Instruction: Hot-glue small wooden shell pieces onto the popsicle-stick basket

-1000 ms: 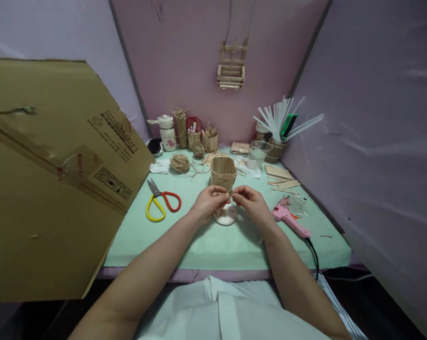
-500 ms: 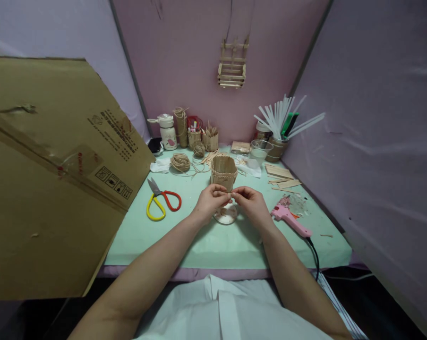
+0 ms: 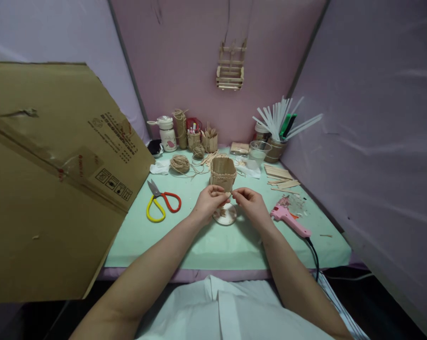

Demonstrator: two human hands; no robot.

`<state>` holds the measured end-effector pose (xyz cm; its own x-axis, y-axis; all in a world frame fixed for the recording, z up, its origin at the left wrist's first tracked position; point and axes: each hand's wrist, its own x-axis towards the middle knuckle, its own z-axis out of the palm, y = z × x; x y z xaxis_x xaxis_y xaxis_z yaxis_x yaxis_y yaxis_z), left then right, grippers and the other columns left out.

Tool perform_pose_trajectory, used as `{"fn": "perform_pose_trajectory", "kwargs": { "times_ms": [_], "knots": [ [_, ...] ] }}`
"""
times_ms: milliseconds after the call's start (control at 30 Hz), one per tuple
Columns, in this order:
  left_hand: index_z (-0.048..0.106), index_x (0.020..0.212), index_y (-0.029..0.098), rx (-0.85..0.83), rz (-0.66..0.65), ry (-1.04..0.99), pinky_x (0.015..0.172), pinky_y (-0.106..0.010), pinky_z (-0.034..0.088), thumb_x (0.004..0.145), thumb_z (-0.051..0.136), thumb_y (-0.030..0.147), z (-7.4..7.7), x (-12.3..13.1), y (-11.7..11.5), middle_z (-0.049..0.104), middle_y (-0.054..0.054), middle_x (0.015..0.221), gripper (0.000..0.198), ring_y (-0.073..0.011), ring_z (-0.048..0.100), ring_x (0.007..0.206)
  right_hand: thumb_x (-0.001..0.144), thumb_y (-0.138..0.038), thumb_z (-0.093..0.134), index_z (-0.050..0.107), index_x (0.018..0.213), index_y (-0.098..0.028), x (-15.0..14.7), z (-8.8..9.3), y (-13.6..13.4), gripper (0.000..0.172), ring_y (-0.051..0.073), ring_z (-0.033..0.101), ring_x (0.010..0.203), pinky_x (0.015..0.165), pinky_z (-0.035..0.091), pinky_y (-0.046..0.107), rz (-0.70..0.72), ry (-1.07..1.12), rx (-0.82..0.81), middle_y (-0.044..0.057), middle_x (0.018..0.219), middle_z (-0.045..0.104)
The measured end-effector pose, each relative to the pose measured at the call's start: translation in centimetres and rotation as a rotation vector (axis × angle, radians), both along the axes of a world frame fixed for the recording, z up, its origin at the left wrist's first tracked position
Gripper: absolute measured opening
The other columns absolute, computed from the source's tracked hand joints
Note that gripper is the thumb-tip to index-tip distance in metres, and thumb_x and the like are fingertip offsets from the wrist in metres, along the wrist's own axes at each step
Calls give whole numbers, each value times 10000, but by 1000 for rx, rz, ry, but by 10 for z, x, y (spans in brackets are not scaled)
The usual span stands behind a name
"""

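Note:
My left hand [image 3: 210,202] is closed in a pinch on a small pale piece [image 3: 228,194], light like wood, too small to name surely. Close by on its right, my right hand [image 3: 249,203] pinches too, its fingertips almost meeting that piece; whatever they hold is too small to make out. Just behind both hands stands a wooden basket [image 3: 223,174], open at the top, with a wavy trim round its rim. Below the fingers a round white dish [image 3: 225,218] lies on the table with small brownish bits in it.
Open scissors [image 3: 160,200] lie to the left, near a large cardboard sheet [image 3: 57,189]. A pink glue gun [image 3: 290,221] with a black cord rests at the right. Twine [image 3: 180,163], craft sticks [image 3: 279,172], a plastic cup [image 3: 259,151] and glue sticks [image 3: 275,118] stand or lie along the back.
My fingertips have parted slightly, and the pale piece in my left fingers shows more. The basket and dish have stayed put; the whole view has shifted a little.

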<state>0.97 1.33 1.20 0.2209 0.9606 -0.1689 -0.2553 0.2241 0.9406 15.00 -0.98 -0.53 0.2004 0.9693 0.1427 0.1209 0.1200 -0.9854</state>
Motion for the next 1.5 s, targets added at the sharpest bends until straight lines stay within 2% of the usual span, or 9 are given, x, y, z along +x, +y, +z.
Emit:
{"fn": "perform_pose_trajectory", "kwargs": {
  "times_ms": [267, 500, 733, 900, 1000, 1067, 1267, 1400, 1500],
  "knots": [
    [568, 731, 138, 92, -31, 16, 572, -223, 468, 581, 802, 229, -5, 0, 0, 632, -16, 602, 292, -130, 631, 593, 691, -409, 674, 665, 708, -162, -1, -2, 0, 247, 146, 541, 638, 624, 410, 264, 2, -36, 3, 22, 686, 642],
    [623, 734, 123, 50, -59, -14, 646, -259, 516, 611, 784, 220, -10, 0, 3, 674, -58, 647, 225, -155, 669, 667, 683, -375, 648, 648, 677, -167, -2, 0, -2, 208, 137, 528, 607, 600, 400, 259, -38, -41, -10, 11, 653, 627],
    [617, 710, 123, 53, -65, 35, 610, -239, 489, 605, 778, 219, -6, 0, 1, 665, -53, 637, 215, -148, 656, 642, 695, -371, 627, 646, 677, -168, 3, 4, -6, 204, 124, 491, 568, 557, 363, 249, -26, -70, -27, -3, 623, 609],
    [626, 706, 126, 59, -62, 62, 570, -212, 450, 631, 743, 227, -3, -1, 0, 670, -60, 657, 172, -124, 622, 624, 721, -299, 590, 632, 636, -190, 22, 18, -37, 145, 136, 494, 560, 543, 347, 253, 102, -406, -104, -7, 594, 606],
    [624, 697, 134, 56, -70, 68, 547, -202, 437, 621, 756, 249, -4, -2, 1, 653, -44, 658, 190, -106, 593, 600, 746, -239, 546, 642, 636, -201, 25, 17, -58, 151, 152, 528, 572, 534, 326, 258, 223, -652, -148, 8, 619, 643],
    [621, 695, 136, 63, -68, 46, 561, -199, 444, 615, 764, 252, -5, -3, 1, 642, -36, 652, 200, -96, 583, 600, 760, -211, 526, 643, 640, -201, 21, 14, -67, 168, 160, 545, 592, 545, 326, 265, 230, -757, -143, 28, 654, 663],
    [620, 712, 131, 47, -39, -12, 613, -199, 470, 606, 778, 230, -4, -4, 4, 638, -33, 656, 215, -94, 600, 639, 847, -265, 471, 658, 781, -204, 26, 16, -75, 208, 210, 611, 752, 666, 399, 301, 72, -890, -76, 78, 829, 691],
    [640, 780, 129, 8, -46, -51, 609, -194, 474, 591, 798, 225, -2, -6, 4, 649, -29, 682, 265, -95, 608, 650, 858, -364, 490, 632, 926, -180, 71, 18, -80, 241, 265, 598, 882, 769, 421, 353, -193, -1007, 10, 119, 932, 664],
    [653, 785, 117, -6, -65, -88, 604, -182, 475, 585, 809, 234, -1, -10, 6, 657, -37, 699, 279, -85, 601, 646, 793, -436, 581, 618, 990, -136, 109, 8, -83, 362, 334, 567, 961, 843, 407, 418, -349, -1219, -55, 182, 1002, 636]
  ]
}}
